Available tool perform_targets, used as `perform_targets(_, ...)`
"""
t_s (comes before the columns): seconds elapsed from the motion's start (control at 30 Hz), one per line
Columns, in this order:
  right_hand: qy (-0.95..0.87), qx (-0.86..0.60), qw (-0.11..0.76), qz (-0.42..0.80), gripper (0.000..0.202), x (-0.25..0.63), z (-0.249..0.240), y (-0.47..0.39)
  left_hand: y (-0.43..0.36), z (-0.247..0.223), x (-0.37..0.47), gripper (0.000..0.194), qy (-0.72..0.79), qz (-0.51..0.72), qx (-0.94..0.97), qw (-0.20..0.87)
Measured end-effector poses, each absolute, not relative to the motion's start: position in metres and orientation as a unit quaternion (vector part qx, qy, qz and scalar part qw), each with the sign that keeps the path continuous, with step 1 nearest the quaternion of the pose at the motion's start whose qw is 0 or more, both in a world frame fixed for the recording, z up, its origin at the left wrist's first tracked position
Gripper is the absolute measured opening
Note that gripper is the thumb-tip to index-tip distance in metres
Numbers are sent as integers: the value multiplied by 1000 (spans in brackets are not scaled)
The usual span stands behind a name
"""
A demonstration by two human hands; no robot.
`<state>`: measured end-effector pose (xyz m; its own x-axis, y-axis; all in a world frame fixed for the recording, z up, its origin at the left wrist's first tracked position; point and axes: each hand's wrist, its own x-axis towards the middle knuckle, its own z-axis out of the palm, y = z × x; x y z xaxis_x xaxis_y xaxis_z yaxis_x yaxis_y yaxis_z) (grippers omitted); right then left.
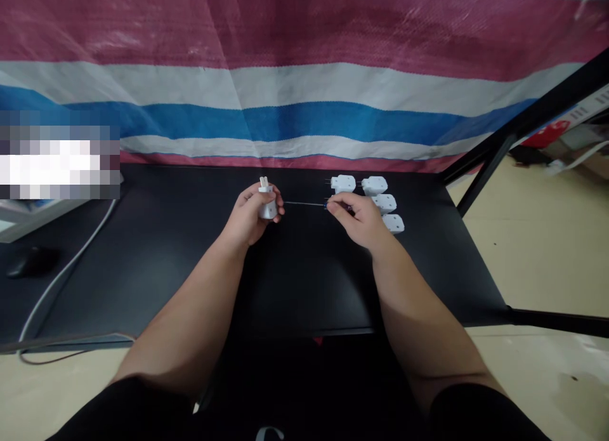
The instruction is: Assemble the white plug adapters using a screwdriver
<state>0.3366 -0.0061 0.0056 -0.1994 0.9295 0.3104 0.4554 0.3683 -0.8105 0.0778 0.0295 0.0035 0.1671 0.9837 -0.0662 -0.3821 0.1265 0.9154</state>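
Above the black worktop [304, 289], your left hand [248, 215] pinches a white adapter [269, 210], prongs [264, 182] pointing away from you, while your right hand [365, 221] holds a screwdriver [307, 204], its shaft running leftward, roughly square to the adapter's long axis, tip indistinct at your left fingers [280, 210].

Plugs [373, 186]: five visible, one in left grip [248, 212], four on bench [304, 282]; any behind right grip [360, 217] uncountable. Grips: two. Screwdriver [304, 204]: one. Mouse [31, 262]: one. Striped sheet [285, 120]: one. Bench: one.
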Motion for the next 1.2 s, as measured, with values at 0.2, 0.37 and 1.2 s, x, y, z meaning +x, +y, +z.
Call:
perform_targets(0.2,-743,-461,394,282,24,328,5,-9,28,2,79,24,377,511,409,656)
perform_targets(0.37,-742,-454,404,285,23,327,5,-9,28,1,81,23,388,507,406,654)
perform_targets(1.2,-738,-491,351,302,40,323,7,-10,29,-5,86,27,441,500,415,619)
